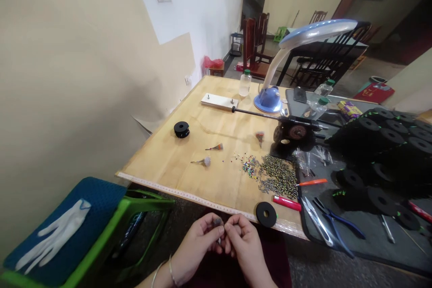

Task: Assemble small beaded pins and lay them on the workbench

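Observation:
In front of the table's near edge, my left hand [201,239] and my right hand [245,242] meet, each closed in a pinch. Between the fingertips is something small with a dark greyish tuft, mostly covered, and I cannot make out its kind. Just beyond my right hand a black disc with a center hole [260,221] lies flat at the table edge. A red handle [286,203] rests beside it. Farther in are a heap of small dark and yellowish pieces [278,173] and scattered colored beads [249,167].
Small bundles of thin strands [205,161] lie mid-table near stacked black discs [181,130]. Tweezers [317,222], blue-handled pliers [347,225] and many black rolls [374,144] cover the dark mat at right. A blue lamp [268,100] stands behind a rod-bearing machine [293,132]. At left, a white glove [57,236] lies on a stool.

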